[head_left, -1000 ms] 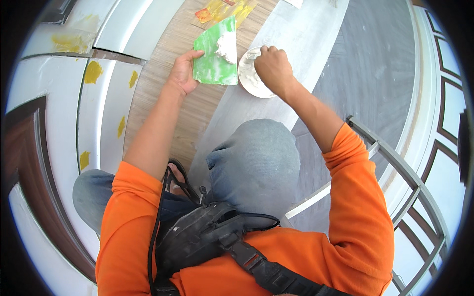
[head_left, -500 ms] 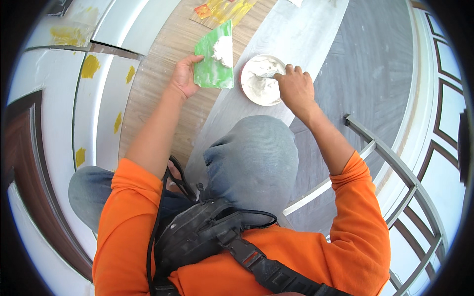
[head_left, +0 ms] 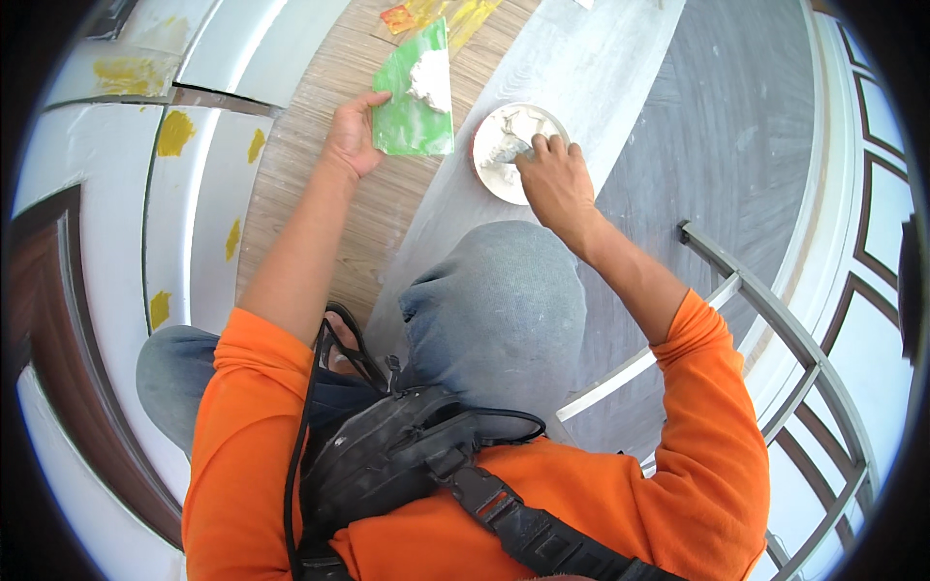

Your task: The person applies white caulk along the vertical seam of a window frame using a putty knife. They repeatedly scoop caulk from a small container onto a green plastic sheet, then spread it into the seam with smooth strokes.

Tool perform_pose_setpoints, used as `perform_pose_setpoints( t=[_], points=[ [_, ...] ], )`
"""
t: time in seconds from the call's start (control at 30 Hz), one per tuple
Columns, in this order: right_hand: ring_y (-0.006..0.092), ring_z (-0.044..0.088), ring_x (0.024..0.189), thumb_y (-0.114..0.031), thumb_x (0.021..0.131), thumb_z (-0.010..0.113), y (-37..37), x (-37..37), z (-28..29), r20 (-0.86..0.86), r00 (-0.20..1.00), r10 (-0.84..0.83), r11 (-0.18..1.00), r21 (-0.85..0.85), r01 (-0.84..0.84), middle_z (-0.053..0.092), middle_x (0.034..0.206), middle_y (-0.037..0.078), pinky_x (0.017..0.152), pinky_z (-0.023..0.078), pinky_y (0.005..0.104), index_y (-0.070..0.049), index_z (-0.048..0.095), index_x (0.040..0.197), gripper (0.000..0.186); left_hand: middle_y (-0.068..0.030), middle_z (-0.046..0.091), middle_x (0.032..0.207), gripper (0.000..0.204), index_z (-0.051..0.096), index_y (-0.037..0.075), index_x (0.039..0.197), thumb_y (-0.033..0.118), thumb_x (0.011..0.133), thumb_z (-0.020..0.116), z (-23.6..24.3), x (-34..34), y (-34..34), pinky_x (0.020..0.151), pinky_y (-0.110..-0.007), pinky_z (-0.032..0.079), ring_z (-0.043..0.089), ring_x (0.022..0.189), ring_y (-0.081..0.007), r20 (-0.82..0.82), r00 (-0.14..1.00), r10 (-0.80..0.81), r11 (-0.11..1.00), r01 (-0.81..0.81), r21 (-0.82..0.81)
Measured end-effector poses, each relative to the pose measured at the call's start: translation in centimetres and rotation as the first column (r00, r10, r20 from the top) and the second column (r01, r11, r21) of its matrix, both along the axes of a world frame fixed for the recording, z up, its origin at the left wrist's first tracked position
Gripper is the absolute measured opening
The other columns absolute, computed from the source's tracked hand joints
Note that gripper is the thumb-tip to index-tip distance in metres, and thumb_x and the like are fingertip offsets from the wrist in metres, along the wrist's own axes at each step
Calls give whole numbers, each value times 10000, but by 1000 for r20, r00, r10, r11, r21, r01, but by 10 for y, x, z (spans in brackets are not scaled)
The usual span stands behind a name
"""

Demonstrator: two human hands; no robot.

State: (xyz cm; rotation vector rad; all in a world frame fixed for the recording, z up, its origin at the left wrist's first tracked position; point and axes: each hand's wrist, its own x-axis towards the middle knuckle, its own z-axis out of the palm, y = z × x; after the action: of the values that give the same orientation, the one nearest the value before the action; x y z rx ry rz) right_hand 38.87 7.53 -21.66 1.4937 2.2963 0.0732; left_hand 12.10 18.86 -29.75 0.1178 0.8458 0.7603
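Observation:
My left hand [head_left: 355, 134] is closed on the lower left edge of a flat green board [head_left: 407, 134], its thumb lying on top. A lump of white putty [head_left: 430, 81] clings to the board's right side. To the right, a round tub [head_left: 479, 174] of white putty stands on the pale floor strip. My right hand [head_left: 560, 182] reaches over the tub's right side, fingers closed round a putty knife [head_left: 516, 150] whose blade dips into the putty. My fingers hide the knife's handle.
A grey metal ladder [head_left: 775, 315] lies at the right beside my arm. White panels with yellow patches [head_left: 177, 133] stand at the left. A yellow-smeared sheet [head_left: 463, 24] lies at the far side. My bent knee [head_left: 494, 300] is just below the tub.
The green board and my left hand have moved slightly away and left. My right hand has shifted left over the tub, with the knife's blade moving within the putty.

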Motion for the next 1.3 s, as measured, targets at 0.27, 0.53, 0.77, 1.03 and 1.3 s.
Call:
perform_pose_setpoints(
  t=[0.27,0.53,0.77,1.03,1.3],
  points=[
    [333,679,918,-92,880,576,1,34,35,-87,917,-390,920,-82,383,661,1024,164,729,556,425,-127,746,1086,270,-160,642,1261,453,514,-44,1351,178,958,545,2,1,4,1043,-448,491,640,1144,-281,9,1000,-4,1000,4,23],
    [300,738,704,-95,785,632,55,38,0,-21,964,-264,963,-69,262,721,714,163,629,572,409,-59,754,736,136,-169,630,1277,449,501,-43,1353,168,959,541,8,5,1,1048,-456,491,642,1144,-291,14,1000,-24,1000,24,17],
    [310,693,802,-96,837,627,-19,6,-8,-30,970,-241,970,14,241,677,917,168,668,570,400,-4,717,916,151,-157,639,1262,441,523,-39,1337,176,954,560,7,5,2,1043,-445,495,645,1135,-285,44,999,-16,999,14,48],
    [328,707,816,-71,819,614,48,30,23,-133,943,-306,952,-35,304,700,894,190,682,557,442,-29,750,858,148,-157,641,1240,455,514,-45,1346,181,955,569,18,8,2,1039,-441,497,642,1130,-281,23,999,-33,998,32,57],
    [276,676,905,-119,808,660,44,-7,-26,65,997,-36,999,-14,37,677,988,154,679,543,365,-59,765,862,133,-154,642,1257,455,513,-41,1355,169,955,561,17,3,4,1029,-440,509,643,1136,-274,13,1000,-17,998,17,67]
  ],
)
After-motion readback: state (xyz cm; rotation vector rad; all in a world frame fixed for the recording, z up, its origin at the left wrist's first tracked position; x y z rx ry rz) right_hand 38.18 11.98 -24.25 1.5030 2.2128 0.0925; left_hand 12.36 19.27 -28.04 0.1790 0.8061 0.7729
